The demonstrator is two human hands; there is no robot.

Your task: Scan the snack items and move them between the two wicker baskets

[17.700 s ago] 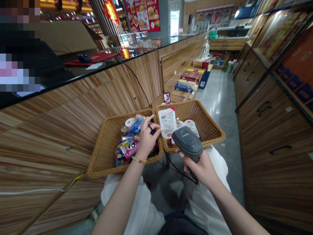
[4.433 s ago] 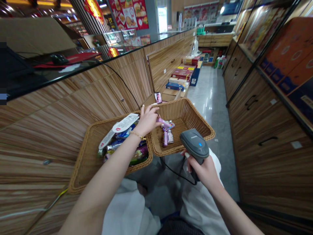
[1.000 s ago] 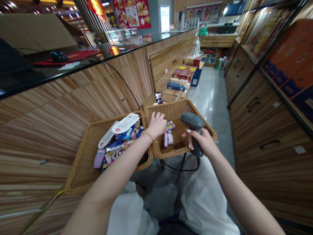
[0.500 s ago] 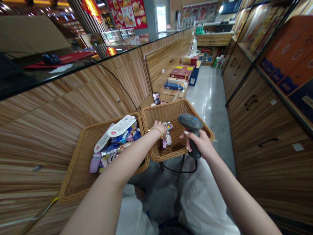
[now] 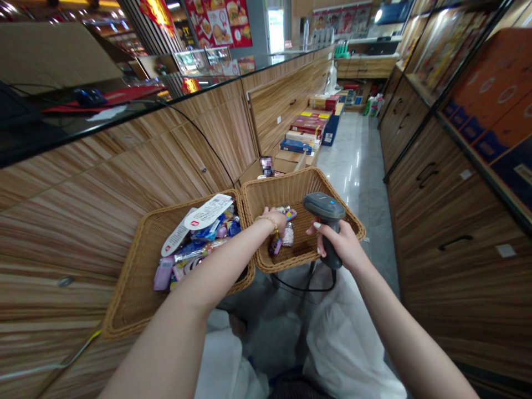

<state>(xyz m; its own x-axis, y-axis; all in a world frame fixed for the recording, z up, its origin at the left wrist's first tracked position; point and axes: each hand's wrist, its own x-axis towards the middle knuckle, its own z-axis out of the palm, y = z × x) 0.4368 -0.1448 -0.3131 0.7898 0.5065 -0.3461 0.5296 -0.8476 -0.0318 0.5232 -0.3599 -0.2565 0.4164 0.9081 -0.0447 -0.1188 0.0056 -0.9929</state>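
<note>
Two wicker baskets stand side by side in front of my knees. The left basket [image 5: 137, 288] holds several small packaged goods and white tags. The right basket [image 5: 299, 185] holds a few small pink packets [image 5: 286, 234]. My left hand [image 5: 274, 220] reaches down into the right basket, fingers curled onto a small purple packet [image 5: 274, 245]. Just over that basket's near right rim, my right hand [image 5: 338, 246] grips a grey barcode scanner [image 5: 325, 209] by its handle, head pointing at the basket. A black cable hangs from the scanner.
A long wood-panelled counter [image 5: 124, 177] with a dark glass top runs along the left. Wooden cabinets [image 5: 457, 233] line the right side of the narrow tiled aisle. Stacked boxes [image 5: 307, 130] sit on the floor farther down. A phone [image 5: 266, 165] stands behind the right basket.
My left hand has dipped lower into the right basket and closed onto a small packet. The scanner hand has stayed almost in place. Much earlier, white tagged items lay in the right basket.
</note>
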